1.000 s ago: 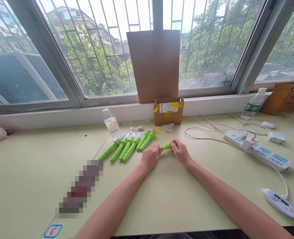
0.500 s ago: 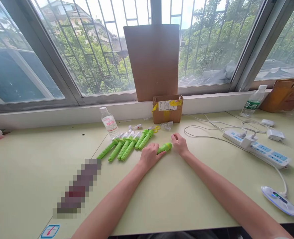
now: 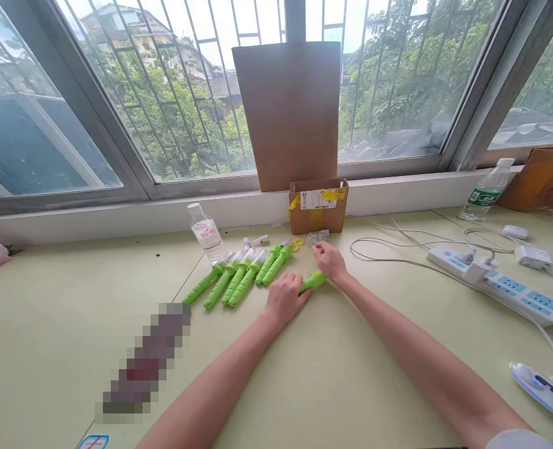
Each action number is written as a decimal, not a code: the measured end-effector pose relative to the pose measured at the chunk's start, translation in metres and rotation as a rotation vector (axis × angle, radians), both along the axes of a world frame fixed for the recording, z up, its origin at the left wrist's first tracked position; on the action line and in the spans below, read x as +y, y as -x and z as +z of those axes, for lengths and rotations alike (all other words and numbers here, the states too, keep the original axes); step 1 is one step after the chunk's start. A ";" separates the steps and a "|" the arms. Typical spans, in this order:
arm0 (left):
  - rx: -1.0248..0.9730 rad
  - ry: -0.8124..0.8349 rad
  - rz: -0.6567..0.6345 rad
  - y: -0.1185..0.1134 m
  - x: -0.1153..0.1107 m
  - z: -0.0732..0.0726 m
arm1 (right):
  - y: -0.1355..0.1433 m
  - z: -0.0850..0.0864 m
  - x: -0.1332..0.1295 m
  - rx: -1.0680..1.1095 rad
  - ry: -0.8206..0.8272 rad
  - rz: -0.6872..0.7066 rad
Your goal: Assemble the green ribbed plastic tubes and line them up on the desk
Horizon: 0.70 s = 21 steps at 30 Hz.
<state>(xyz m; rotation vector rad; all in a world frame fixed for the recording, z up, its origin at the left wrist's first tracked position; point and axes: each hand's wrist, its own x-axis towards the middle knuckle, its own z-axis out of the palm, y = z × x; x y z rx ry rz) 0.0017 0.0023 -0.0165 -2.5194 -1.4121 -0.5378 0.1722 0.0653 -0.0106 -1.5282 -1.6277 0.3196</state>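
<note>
My left hand (image 3: 286,298) is closed around a green ridged plastic handle (image 3: 314,280), held low over the table. My right hand (image 3: 331,262) reaches past the handle's far end, its fingers loosely bent and slightly apart, with nothing visible in them. Its fingertips are close to some clear plastic pieces (image 3: 318,237); whether they touch is hard to see. Two yellow rings (image 3: 296,245) lie just left of those pieces. Several similar green handles (image 3: 243,280), some with clear tubes on their ends, lie side by side left of my hands.
A water bottle (image 3: 207,234) stands behind the handles, near small white-capped parts (image 3: 260,240). A cardboard box (image 3: 318,215) is at the back. To the right are a power strip (image 3: 505,284), cables, another bottle (image 3: 486,190) and a white oval device (image 3: 543,393). A blurred patch covers something at left.
My right hand has moved left and forward, toward the clear plastic pieces, and now covers the handle's tip. My left hand keeps its hold. The view has shifted slightly.
</note>
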 end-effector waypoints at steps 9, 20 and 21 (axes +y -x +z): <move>0.000 0.007 -0.032 -0.008 0.000 0.001 | 0.020 0.021 0.027 -0.056 0.049 0.106; 0.106 0.088 -0.248 -0.028 0.023 0.006 | 0.044 0.030 0.044 -0.190 0.156 0.249; 0.088 0.087 -0.257 -0.029 0.025 0.005 | 0.048 0.031 0.044 -0.202 0.160 0.260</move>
